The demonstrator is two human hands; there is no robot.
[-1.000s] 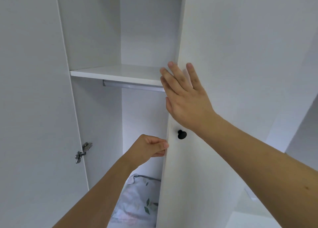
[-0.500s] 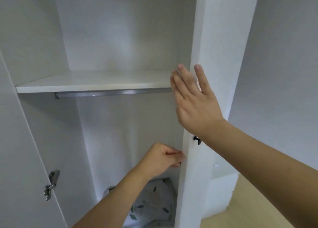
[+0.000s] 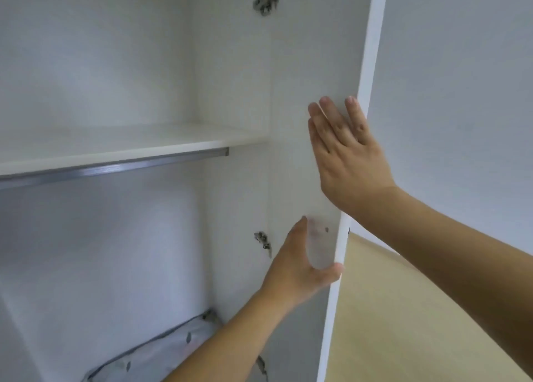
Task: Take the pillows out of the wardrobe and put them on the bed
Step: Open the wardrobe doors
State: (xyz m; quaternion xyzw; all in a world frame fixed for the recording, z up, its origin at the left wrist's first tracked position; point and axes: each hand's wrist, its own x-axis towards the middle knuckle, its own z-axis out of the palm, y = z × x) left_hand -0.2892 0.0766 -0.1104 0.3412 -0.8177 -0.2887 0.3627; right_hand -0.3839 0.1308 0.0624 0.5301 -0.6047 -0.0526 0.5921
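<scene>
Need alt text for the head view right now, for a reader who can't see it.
Both hands hold a white wardrobe door open: the right hand lies flat on its inner face, and the left hand grips its edge lower down. Inside are a white shelf, a metal hanging rail, and a leaf-print pillow at the bottom.

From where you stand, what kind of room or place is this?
Most likely a bedroom, seen at an open white wardrobe. A hanging rail runs under the shelf, a leaf-print pillow lies at the bottom, and both hands, the left hand and the right hand, are on the open door.
</scene>
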